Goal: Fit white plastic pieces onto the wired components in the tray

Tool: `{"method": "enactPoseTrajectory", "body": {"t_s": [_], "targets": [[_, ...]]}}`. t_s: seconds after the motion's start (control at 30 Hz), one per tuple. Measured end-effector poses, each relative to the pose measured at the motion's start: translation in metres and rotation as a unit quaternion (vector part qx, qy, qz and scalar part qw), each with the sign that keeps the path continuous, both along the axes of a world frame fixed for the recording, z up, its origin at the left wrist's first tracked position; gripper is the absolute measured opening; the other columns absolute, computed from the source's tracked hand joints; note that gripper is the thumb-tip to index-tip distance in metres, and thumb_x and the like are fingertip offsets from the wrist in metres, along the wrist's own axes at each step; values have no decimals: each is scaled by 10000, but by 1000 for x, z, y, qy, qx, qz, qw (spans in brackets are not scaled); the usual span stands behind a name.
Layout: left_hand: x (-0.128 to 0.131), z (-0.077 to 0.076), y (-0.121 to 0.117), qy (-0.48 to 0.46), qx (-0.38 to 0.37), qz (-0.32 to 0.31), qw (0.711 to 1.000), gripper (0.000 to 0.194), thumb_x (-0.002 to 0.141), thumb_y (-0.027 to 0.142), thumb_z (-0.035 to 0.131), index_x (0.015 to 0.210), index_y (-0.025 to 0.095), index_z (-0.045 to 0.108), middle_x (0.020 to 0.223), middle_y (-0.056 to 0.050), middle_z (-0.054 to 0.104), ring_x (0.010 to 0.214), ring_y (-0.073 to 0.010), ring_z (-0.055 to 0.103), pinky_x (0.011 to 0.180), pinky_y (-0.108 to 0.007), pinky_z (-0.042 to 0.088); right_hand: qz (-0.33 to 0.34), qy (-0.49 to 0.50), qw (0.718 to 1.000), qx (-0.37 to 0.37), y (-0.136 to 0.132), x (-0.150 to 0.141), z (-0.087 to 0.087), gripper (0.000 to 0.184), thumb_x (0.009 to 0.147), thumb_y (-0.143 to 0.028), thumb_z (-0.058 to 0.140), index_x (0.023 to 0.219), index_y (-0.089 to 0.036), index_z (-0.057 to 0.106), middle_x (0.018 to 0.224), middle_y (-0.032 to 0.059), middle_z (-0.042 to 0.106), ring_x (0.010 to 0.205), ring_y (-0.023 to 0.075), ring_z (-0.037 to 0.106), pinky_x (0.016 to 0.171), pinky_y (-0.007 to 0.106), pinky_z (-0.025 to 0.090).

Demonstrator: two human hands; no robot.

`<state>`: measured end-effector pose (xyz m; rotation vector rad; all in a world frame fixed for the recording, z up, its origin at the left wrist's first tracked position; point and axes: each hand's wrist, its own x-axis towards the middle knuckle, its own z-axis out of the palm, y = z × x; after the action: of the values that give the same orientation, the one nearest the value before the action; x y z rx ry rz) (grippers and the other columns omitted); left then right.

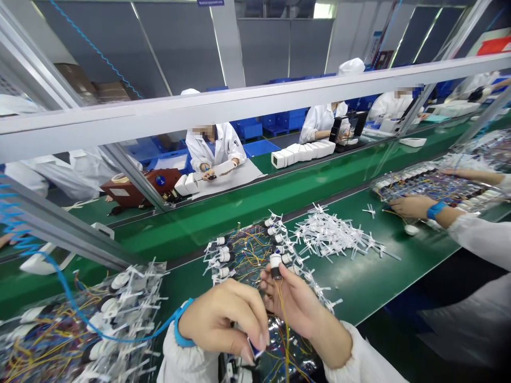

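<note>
My right hand [297, 300] grips a small white-and-black cylindrical part [275, 266] between thumb and fingers, its white end up. Yellow wires [286, 330] hang from it toward the tray below. Closer to me, my left hand [225, 316] pinches a small blue-and-white piece [256, 348]; its exact kind is unclear. A blue wrist strap [184, 324] with a coiled cord circles the left wrist. Beneath and beyond both hands lies a clear plastic tray [249, 250] of similar wired parts, with white ties sticking out along its sides.
A heap of white plastic ties [329, 234] lies on the green bench [359, 276]. More wired parts [107, 330] fill trays at the left. At right, a co-worker's hand [413, 206] is over another tray. A metal rail [255, 101] crosses ahead; people sit beyond it.
</note>
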<state>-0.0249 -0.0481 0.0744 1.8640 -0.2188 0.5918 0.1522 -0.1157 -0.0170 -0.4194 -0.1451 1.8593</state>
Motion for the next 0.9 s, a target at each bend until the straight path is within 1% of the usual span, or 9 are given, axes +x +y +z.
{"method": "enactPoseTrajectory", "body": {"t_s": [0.07,0.17,0.3,0.43,0.5,0.6,0.67,0.8,0.9], "targets": [[-4,1,-1,3,13,-13,1000,133,944,306,699,899,183,717,873,-102,756,786,-160,739,748,-209,580,-10,-22,1000,3,-2,1,-2,371,808,-373,902,1041,-162,705,889,20,697,783,155,618,696,256,485],[-6,2,-1,-4,12,3,1000,129,944,298,699,889,182,716,871,-99,754,786,-153,742,751,-193,581,-21,-43,999,14,-3,1,0,349,823,-300,888,1083,-146,711,877,46,710,787,174,630,711,269,487],[-4,3,0,-12,-5,33,999,139,939,297,706,884,170,722,868,-105,749,775,-153,740,738,-193,580,-10,-42,999,8,-2,2,2,377,820,-304,877,1119,-154,703,930,61,714,824,185,648,720,269,487],[-2,2,2,1,-1,19,1000,138,939,302,706,939,164,720,882,-116,749,788,-154,737,752,-196,577,13,-29,999,-13,0,2,0,444,810,-346,879,1156,-144,689,881,36,696,767,159,632,700,262,484],[-2,2,3,1,-1,18,1000,127,932,288,714,959,164,720,887,-118,748,791,-155,733,751,-200,574,13,-24,999,-18,1,2,-1,393,809,-365,883,1085,-159,695,824,7,675,711,138,606,687,256,476],[-3,1,4,-7,-8,22,1000,129,927,286,721,969,164,725,889,-114,745,782,-149,720,734,-202,566,11,-21,1000,-20,1,1,-3,348,792,-412,895,903,-161,680,764,-9,650,656,124,570,677,253,471],[-4,1,5,-3,-5,41,999,130,925,286,724,972,164,730,899,-109,742,789,-147,711,741,-212,561,9,-26,999,-21,1,1,-4,355,793,-426,894,866,-161,669,758,-8,649,657,128,569,677,255,473],[1,-2,7,15,35,112,993,128,918,264,734,1002,168,741,931,-103,741,871,-175,698,818,-281,556,11,-48,999,-19,-2,0,-4,368,808,-414,886,976,-152,689,869,40,692,758,169,616,673,266,480],[11,-7,10,22,67,143,987,149,928,282,722,1032,177,737,944,-97,753,932,-204,689,889,-348,536,4,-66,998,-11,-5,-5,-3,354,804,-404,890,972,-162,694,847,31,685,720,163,601,627,256,466]]}}
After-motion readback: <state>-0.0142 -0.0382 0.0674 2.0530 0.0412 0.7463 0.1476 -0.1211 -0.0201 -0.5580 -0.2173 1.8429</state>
